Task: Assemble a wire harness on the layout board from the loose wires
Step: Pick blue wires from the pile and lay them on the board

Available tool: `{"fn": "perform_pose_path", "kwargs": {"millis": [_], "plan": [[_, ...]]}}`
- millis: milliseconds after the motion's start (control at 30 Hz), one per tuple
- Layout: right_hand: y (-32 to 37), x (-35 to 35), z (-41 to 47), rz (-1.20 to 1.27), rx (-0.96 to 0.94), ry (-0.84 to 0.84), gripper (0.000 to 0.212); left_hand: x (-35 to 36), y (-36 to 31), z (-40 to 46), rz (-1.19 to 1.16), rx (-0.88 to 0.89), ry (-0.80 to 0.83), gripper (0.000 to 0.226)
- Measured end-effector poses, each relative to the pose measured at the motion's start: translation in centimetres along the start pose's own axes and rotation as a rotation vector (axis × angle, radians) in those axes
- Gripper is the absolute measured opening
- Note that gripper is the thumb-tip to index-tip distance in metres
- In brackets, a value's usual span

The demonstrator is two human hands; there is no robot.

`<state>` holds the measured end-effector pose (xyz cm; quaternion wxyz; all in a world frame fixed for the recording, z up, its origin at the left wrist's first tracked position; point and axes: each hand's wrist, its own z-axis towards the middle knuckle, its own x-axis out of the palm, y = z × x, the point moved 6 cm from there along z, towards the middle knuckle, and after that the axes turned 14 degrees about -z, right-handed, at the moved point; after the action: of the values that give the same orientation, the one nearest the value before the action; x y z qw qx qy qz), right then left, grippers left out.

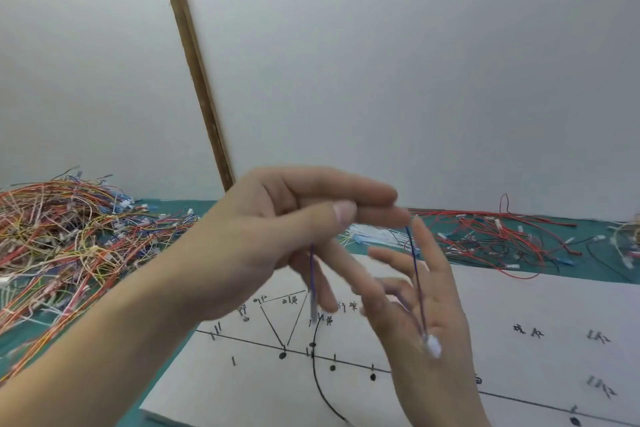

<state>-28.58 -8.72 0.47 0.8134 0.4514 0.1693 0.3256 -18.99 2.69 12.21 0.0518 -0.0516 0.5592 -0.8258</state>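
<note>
- The left hand (pixel 277 239) is raised above the board (pixel 519 305). Its thumb and forefinger are pressed together on the blue wire (pixel 415 270); the remaining fingers extend forward, loosely together.
- The wire drapes over the left fingertips. One leg drops from beneath the thumb and ends in a grey tip (pixel 313 308), blurred, level with the lower left fingers.
- The other leg drops from the tip of the left forefinger, crosses the right palm and ends in a white connector (pixel 432 345) at the heel of the right hand (pixel 426 315).
- The right hand is held palm up below the left fingertips, fingers straight and spread apart. Whether the wire touches the palm cannot be told; motion blur hides contact.
- The board lies under both hands. It is white, marked with black lines, dots and handwritten labels.
- A multicoloured wire pile (pixel 59 236) lies on the green mat (pixel 588 270), well to the left of the left wrist.
- Red wires (pixel 485 239) with white connectors lie on the mat beyond the right fingertips.
- White panels (pixel 381 62) joined by a wooden strip (pixel 194 73) stand behind the mat.
</note>
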Motion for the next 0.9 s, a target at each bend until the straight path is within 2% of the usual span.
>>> {"fn": "perform_pose_path", "kwargs": {"millis": [67,100,200,267,433,533,600,667,733,800,900], "plan": [[0.6,-0.5,0.1,-0.018,-0.046,-0.029,0.029,0.7,0.4,-1.1,0.0,-0.044,0.036,0.027],[0.8,-0.7,0.1,-0.011,-0.052,-0.03,0.022,0.7,0.4,-1.6,0.027,-0.055,0.019,0.027],[1.2,-0.6,0.1,0.091,-0.015,0.04,0.036,-0.3,0.6,-2.7,0.154,-0.111,-0.123,0.027],[1.3,0.0,0.1,0.214,0.05,0.107,0.047,-1.0,0.9,-3.6,0.209,-0.21,-0.166,0.032],[0.8,0.6,0.0,0.441,0.226,0.197,0.038,-0.6,2.5,-6.6,0.128,-0.491,-0.047,0.033],[0.8,1.5,-0.5,0.503,0.304,0.365,0.043,0.2,4.5,-8.1,0.189,-0.611,-0.036,0.028],[0.5,2.3,-1.2,0.488,0.368,0.471,0.041,-0.4,5.4,-8.3,0.332,-0.587,-0.13,0.029],[-0.3,3.4,-2.2,0.377,0.45,0.605,0.038,-1.6,5.2,-8.0,0.442,-0.446,-0.332,0.036],[-1.1,4.5,-3.6,0.236,0.517,0.78,0.038,-2.5,4.9,-7.8,0.402,-0.321,-0.482,0.039],[-1.9,5.5,-4.9,0.164,0.558,0.904,0.039,-2.5,5.7,-7.7,0.386,-0.336,-0.475,0.033],[-2.6,6.2,-5.9,0.137,0.585,0.959,0.04,-2.5,7.7,-7.7,0.415,-0.425,-0.436,0.008]]}}
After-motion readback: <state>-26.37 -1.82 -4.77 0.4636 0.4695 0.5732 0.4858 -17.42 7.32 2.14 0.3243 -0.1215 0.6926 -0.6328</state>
